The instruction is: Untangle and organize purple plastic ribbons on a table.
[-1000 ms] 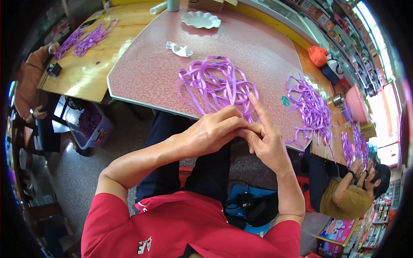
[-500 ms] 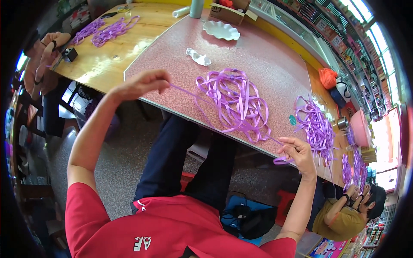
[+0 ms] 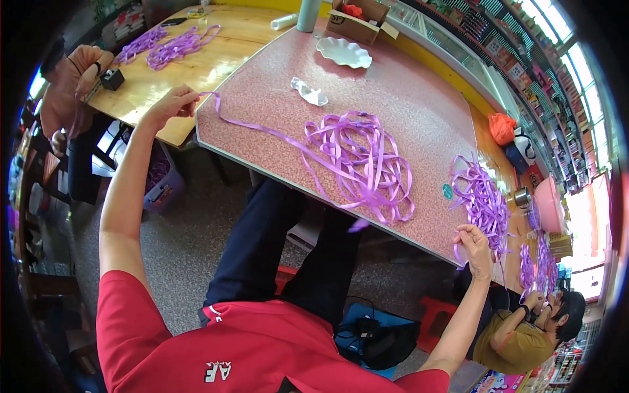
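A loose heap of purple ribbon [image 3: 357, 154] lies in the middle of the speckled pink table mat [image 3: 255, 98]. From it one long strand [image 3: 262, 128] runs left to my left hand [image 3: 174, 106], whose fingers pinch its end beyond the mat's left edge. My right hand [image 3: 476, 249] is closed at the right front edge, with a short purple ribbon piece [image 3: 459, 254] hanging from the fingers. Close behind that hand lies a second, denser ribbon pile [image 3: 481, 196]. A purple ribbon bit [image 3: 358, 226] dangles, blurred, over the front edge.
Farther back on the mat are a crumpled white tissue [image 3: 309, 93], a white scalloped dish [image 3: 344, 52] and a cardboard box [image 3: 357, 21]. More ribbon bundles [image 3: 180, 47] lie on the wooden table at left. One person [image 3: 65, 98] sits left, another [image 3: 517, 334] right.
My left hand has moved left and away from me, drawing the strand out longer. My right hand has shifted right and slightly down, and no strand stretches from it to the middle heap now.
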A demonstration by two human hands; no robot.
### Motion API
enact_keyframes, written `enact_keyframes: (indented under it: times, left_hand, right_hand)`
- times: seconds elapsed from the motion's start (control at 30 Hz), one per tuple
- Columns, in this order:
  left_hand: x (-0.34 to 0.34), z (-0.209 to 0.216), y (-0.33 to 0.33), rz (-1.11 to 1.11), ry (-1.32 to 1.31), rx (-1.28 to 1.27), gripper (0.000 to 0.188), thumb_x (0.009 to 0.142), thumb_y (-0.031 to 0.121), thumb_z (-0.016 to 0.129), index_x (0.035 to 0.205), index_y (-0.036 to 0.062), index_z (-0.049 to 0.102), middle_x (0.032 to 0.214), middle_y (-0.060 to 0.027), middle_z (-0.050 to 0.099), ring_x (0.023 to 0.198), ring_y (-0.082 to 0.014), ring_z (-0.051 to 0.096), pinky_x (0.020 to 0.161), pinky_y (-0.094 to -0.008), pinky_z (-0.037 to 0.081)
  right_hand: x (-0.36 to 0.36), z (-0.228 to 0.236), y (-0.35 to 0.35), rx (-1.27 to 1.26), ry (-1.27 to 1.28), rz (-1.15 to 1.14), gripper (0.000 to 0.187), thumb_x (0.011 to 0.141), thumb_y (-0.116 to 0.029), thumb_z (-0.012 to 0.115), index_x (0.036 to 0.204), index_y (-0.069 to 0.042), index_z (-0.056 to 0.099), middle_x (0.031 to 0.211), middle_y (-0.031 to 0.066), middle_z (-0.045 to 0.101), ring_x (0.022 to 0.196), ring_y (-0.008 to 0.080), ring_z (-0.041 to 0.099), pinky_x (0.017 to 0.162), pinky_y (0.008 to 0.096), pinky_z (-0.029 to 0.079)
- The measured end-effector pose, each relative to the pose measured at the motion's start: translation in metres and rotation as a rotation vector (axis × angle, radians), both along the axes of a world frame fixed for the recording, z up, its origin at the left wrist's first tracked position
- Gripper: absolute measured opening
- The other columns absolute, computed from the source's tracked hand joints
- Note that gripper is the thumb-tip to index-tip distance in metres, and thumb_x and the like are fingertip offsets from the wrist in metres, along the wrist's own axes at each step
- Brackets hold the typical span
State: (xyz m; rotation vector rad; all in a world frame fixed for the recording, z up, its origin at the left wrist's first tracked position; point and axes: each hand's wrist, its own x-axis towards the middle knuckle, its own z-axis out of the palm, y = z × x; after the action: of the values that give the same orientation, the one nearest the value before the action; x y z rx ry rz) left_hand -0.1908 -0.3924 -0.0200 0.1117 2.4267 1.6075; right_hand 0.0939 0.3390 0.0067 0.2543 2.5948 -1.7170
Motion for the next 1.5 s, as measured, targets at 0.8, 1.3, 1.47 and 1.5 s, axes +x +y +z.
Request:
enact_keyframes:
  times: [0.8,1.3,1.47,1.5]
  left_hand:
    - [0.089,0.124,0.2,-0.563,0.395,0.215,0.025,0.098,0.027,0.059,0.096,0.0021,0.064,0.075,0.0003,0.058,0.07,-0.0062,0.054,0.062,-0.0236,0.043]
    - [-0.044,-0.007,0.075,0.114,0.03,-0.082,0.031,0.091,0.039,0.06,0.095,0.0078,0.061,0.08,-0.0029,0.06,0.073,-0.0099,0.058,0.066,-0.0243,0.045]
    - [-0.053,-0.058,0.086,0.505,0.777,-0.743,0.052,0.089,0.032,0.062,0.13,0.0013,0.051,0.12,-0.0243,0.058,0.112,-0.04,0.054,0.099,-0.0498,0.042]
    - [-0.038,-0.044,0.118,0.477,0.781,-0.723,0.052,0.089,0.032,0.062,0.13,0.0013,0.051,0.12,-0.0243,0.058,0.112,-0.04,0.054,0.099,-0.0498,0.042]
  right_hand:
    - [-0.025,0.065,-0.223,-0.432,0.151,0.373,0.031,0.099,-0.029,0.06,0.102,0.001,0.066,0.062,0.0016,0.054,0.058,0.0121,0.057,0.066,0.0285,0.052]
    - [0.013,0.018,-0.059,-0.197,-0.118,0.097,0.021,0.097,-0.013,0.057,0.097,0.005,0.068,0.072,0.0035,0.061,0.054,0.0069,0.052,0.059,0.0275,0.055]
    - [0.009,0.026,-0.083,-0.186,-0.056,0.099,0.021,0.095,-0.013,0.059,0.102,0.006,0.066,0.074,0.0047,0.062,0.053,0.0064,0.053,0.05,0.0244,0.049]
    - [0.013,0.031,-0.089,-0.197,-0.076,0.144,0.021,0.095,-0.012,0.059,0.102,0.006,0.066,0.072,0.004,0.06,0.052,0.0058,0.05,0.048,0.0232,0.047]
